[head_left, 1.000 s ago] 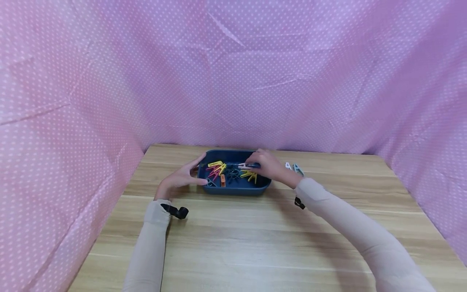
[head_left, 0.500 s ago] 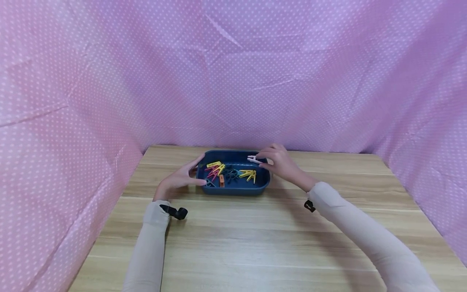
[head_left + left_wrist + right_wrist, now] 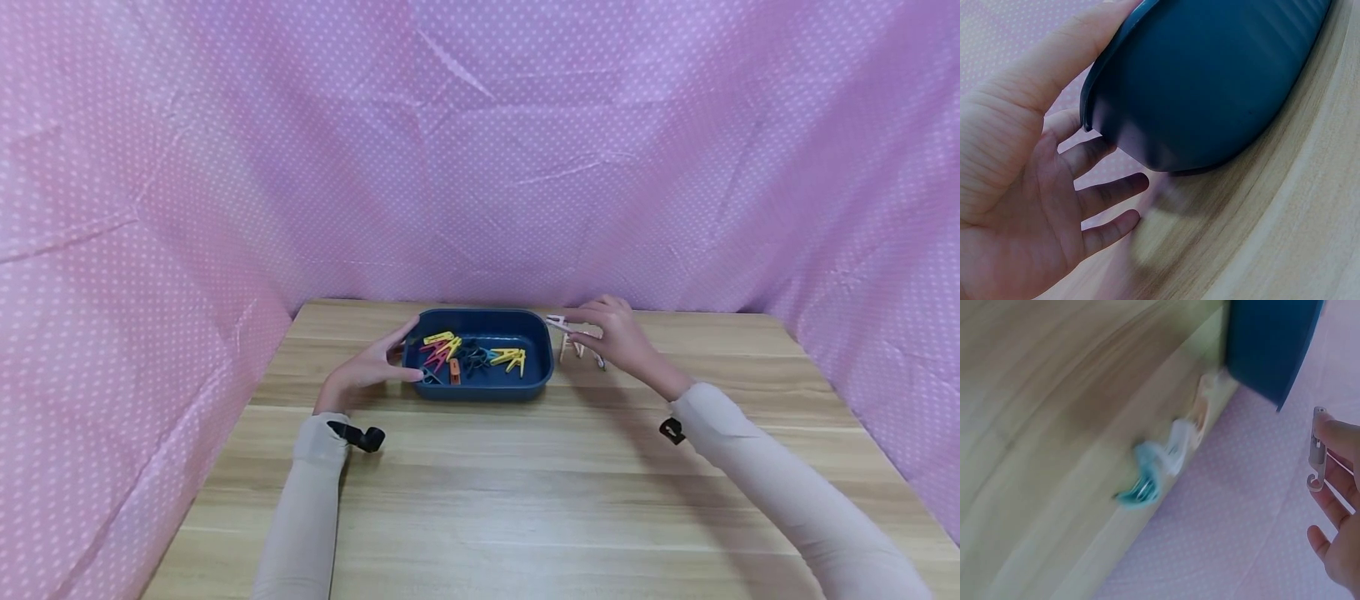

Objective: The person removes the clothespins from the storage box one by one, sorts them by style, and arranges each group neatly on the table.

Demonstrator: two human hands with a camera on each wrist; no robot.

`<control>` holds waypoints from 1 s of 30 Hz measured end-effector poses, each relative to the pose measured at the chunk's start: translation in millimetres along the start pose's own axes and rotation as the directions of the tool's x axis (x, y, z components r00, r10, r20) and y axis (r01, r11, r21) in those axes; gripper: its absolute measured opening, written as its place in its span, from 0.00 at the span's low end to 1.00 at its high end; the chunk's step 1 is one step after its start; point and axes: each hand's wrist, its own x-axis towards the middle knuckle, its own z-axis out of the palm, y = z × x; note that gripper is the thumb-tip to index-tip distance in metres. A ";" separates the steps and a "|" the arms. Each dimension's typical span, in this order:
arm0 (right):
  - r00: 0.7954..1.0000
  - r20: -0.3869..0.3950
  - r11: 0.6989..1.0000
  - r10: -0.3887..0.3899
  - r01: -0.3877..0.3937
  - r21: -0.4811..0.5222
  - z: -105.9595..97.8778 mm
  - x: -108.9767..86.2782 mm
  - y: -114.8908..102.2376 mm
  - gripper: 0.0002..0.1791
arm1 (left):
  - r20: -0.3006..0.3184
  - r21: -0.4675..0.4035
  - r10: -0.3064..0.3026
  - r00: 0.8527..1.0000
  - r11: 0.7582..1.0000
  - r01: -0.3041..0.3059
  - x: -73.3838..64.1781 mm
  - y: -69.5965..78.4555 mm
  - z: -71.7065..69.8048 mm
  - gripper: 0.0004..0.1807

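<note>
A dark blue plastic tub (image 3: 480,393) stands near the table's back edge. My left hand (image 3: 371,364) holds its left end, thumb at the rim and fingers around the outside; in the left wrist view the two lowest fingers (image 3: 1113,195) are apart from the wall. Just right of the tub, my right hand (image 3: 618,337) pinches a pale clothespin (image 3: 1317,450) with a small hooked end between thumb and fingers. Inside the tub lie yellow clothespins (image 3: 510,358), red ones (image 3: 437,354), an orange one (image 3: 454,372) and dark green ones (image 3: 474,358).
On the wooden table (image 3: 465,483) right of the tub, a pale peach clothespin (image 3: 1202,406), a white one (image 3: 1177,445) and a teal one (image 3: 1142,487) lie in a row. A pink dotted cloth (image 3: 480,167) hangs behind the table and at both sides.
My right hand has lifted the pale clothespin out of the tub and carried it right, past the tub's right rim. The left hand has stayed at the tub's left end.
</note>
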 end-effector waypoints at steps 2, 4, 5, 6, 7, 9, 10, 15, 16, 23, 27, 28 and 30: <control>1.000 -0.005 1.000 0.012 -0.012 -0.011 -4.0 -5.8 5.6 0.18 | 0.003 0.000 0.002 1.000 1.000 -0.002 0.4 -0.1 0.3 0.55; 1.000 -0.014 0.999 0.020 -0.021 -0.024 -8.1 -11.4 11.0 0.17 | 0.006 0.000 0.007 1.000 1.000 -0.007 1.0 -0.3 0.7 0.54; 1.000 -0.017 0.999 0.025 -0.026 -0.028 -10.2 -14.1 13.6 0.17 | 0.008 0.000 0.007 1.000 1.000 -0.007 1.2 -0.4 0.9 0.54; 0.999 -0.021 0.999 0.033 -0.034 -0.035 -12.2 -16.9 16.3 0.16 | 0.009 0.002 0.008 1.000 1.000 -0.008 1.5 -0.6 0.9 0.53; 0.999 -0.025 0.998 0.042 -0.043 -0.041 -14.1 -19.6 19.0 0.17 | 0.009 0.001 0.008 1.000 1.000 -0.008 1.7 -0.7 1.1 0.53; 0.998 -0.033 0.996 0.061 -0.063 -0.059 -17.8 -25.4 24.6 0.17 | 0.009 0.001 0.006 1.000 1.000 -0.006 2.0 -0.6 1.2 0.54; 0.997 -0.037 0.995 0.072 -0.074 -0.069 -19.5 -28.3 27.6 0.17 | 0.009 0.000 0.005 1.000 1.000 -0.005 2.0 -0.5 1.3 0.54; 0.991 -0.028 0.986 0.130 -0.132 -0.103 -26.5 -43.4 42.6 0.17 | 0.001 -0.011 -0.004 1.000 1.000 0.004 1.9 -0.5 1.1 0.55; 0.990 -0.022 0.984 0.142 -0.143 -0.107 -27.5 -46.4 45.5 0.17 | -0.001 -0.014 -0.005 1.000 1.000 0.005 2.0 -0.8 1.1 0.55; 0.976 0.009 0.963 0.218 -0.214 -0.164 -33.7 -66.4 61.4 0.16 | 0.004 -0.006 0.008 1.000 1.000 -0.008 1.6 -3.3 -0.3 0.56; 0.965 0.045 0.951 0.259 -0.247 -0.184 -35.9 -73.4 65.9 0.15 | 0.007 -0.006 0.014 1.000 1.000 -0.014 1.4 -3.1 -0.6 0.57; 0.961 0.059 0.948 0.269 -0.254 -0.190 -36.2 -74.6 66.9 0.15 | 0.010 0.000 0.019 1.000 1.000 -0.019 1.7 -3.1 -0.5 0.57; 0.951 0.087 0.941 0.295 -0.274 -0.199 -36.3 -77.4 68.7 0.14 | 0.008 -0.015 0.010 1.000 1.000 -0.009 1.9 -2.4 0.2 0.56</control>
